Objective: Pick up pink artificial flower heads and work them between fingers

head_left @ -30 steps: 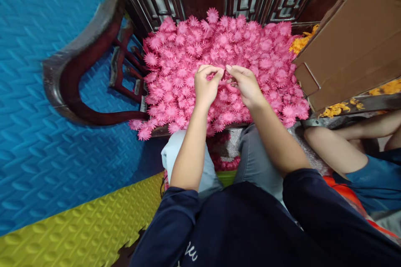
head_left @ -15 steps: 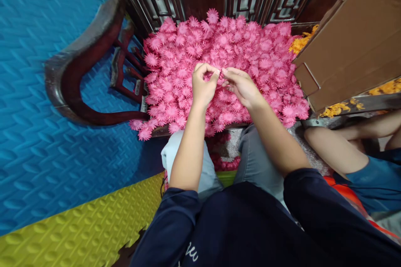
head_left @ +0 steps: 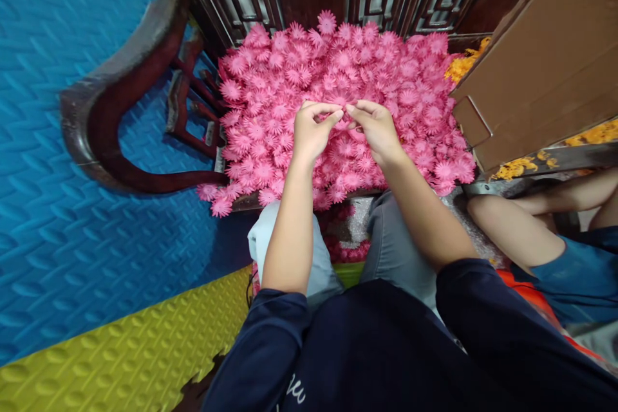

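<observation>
Head view: I see my left hand point(head_left: 311, 131) and right hand point(head_left: 379, 131) meeting above a heaped pile of pink fabric daisy-like flowers point(head_left: 410, 87) on a dark carved wooden seat. The fingers point(head_left: 322, 109) of both hands are pinched together on 1 small pink flower piece point(head_left: 346, 117) between them, just above the pile. A brown cardboard box point(head_left: 545, 58) stands right; another person's bare arm point(head_left: 516, 228) lies beneath it.

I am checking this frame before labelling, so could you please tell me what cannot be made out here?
Head view only:
- What the left hand and right hand pinch: hidden by the fingertips, lost against the pink flowers.
- Seat under the flowers: covered.
- Neighbouring person's arm: cut by the right edge.
</observation>
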Demonstrator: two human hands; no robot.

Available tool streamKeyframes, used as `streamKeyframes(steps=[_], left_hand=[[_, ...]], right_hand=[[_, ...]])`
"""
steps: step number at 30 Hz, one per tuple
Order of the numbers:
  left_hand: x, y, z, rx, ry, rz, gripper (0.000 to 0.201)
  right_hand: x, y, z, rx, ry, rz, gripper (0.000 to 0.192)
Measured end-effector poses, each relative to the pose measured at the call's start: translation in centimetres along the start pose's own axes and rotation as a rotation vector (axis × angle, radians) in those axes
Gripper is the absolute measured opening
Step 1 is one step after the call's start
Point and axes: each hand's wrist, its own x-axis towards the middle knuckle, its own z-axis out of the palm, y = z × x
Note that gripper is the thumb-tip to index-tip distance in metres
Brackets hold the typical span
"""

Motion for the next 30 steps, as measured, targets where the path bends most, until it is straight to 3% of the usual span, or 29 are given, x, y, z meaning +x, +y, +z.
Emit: streamKeyframes(steps=[10,19,24,30], left_hand=[[0.03,-0.32,0.06,0.033,0.007,-0.004,0.007],[-0.25,0.04,0.56,-0.044,0.102,-0.084,0.010],[-0.06,0.43,0.39,-0.227,-0.001,-0.193,0.014],[-0.12,0.48,-0.08,-0.352,-0.074,-0.364,0.008]], right_hand=[[-0.31,-0.19,0.17,-0.053,-0.042,0.005,0.035],[-0.14,0.23,0.57,-0.047,-0.060,0.010,0.029],[-0.29,-0.39,0.37,-0.056,-0.112,0.016,0.032],[-0.10,-0.02,0.28,-0.078,-0.079,-0.048,0.035]])
